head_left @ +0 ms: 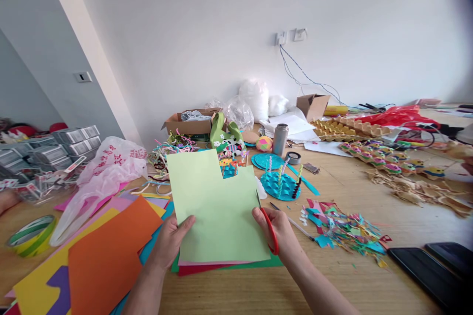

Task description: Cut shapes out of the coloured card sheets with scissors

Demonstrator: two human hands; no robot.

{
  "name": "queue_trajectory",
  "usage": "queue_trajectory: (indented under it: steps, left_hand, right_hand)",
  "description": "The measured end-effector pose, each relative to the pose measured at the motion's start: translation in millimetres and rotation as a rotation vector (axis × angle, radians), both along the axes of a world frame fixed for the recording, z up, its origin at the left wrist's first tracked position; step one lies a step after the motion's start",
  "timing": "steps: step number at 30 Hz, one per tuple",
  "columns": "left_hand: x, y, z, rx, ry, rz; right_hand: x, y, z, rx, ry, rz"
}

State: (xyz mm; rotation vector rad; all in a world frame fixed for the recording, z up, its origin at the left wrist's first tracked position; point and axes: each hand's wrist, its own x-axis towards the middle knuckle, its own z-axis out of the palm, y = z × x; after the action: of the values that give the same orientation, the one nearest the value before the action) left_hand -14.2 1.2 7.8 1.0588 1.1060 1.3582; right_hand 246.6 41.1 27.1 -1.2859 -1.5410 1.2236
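A light green sheet of paper (218,216) is held up in front of me, with a notch cut out of its top right part. My left hand (170,238) is closed on its left edge, thumb on the front. At the right edge, my right hand (281,231) grips red-handled scissors (272,232), their blades pointing up beside the sheet. The right thumb also rests against the paper. Beneath the sheet, edges of pink, red and green paper (199,269) show on the table.
Coloured sheets (111,256) and a tape roll (33,236) lie left. Paper scraps (343,229) and two phones (421,273) are at right. Behind stand blue discs with pipe cleaners (281,187), a metal flask (280,139) and an open cardboard box (185,125).
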Motion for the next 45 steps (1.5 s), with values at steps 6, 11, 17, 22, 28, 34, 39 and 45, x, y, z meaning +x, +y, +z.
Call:
queue_trajectory:
  steps: [6,11,17,22,28,34,39,45]
  left_hand:
    - [1.3,-0.1,1.4,-0.015,-0.011,0.014]
    - [1.0,-0.1,0.2,-0.018,-0.007,0.019]
    - [0.5,0.8,-2.6,-0.017,-0.031,0.008]
    - [-0.3,1.9,-3.4,-0.004,-0.033,0.007]
    - [-1.2,1.5,-3.7,-0.001,-0.023,0.0]
    - [-1.8,0.8,-4.4,-0.015,-0.014,-0.002]
    - [-3.5,0.7,-6.8,-0.022,-0.024,-0.048]
    - [-3.3,1.2,-6.7,-0.023,-0.02,-0.072]
  right_hand:
    - [-0.6,-1.1,1.3,-0.011,0.026,-0.002]
    - [-1.4,-1.8,2.0,-0.036,0.045,-0.006]
    - [-1.9,-1.8,2.5,-0.059,0.047,-0.022]
    - [-2.0,-0.6,0.4,-0.044,0.023,-0.035]
    - [-2.5,-0.7,-1.6,-0.056,0.025,-0.041]
    - [-1.6,0.3,1.1,-0.03,0.001,-0.034]
    - [0.0,0.9,1.3,-0.002,0.012,-0.021]
    - [0.0,0.6,3.8,0.016,0.008,-0.028]
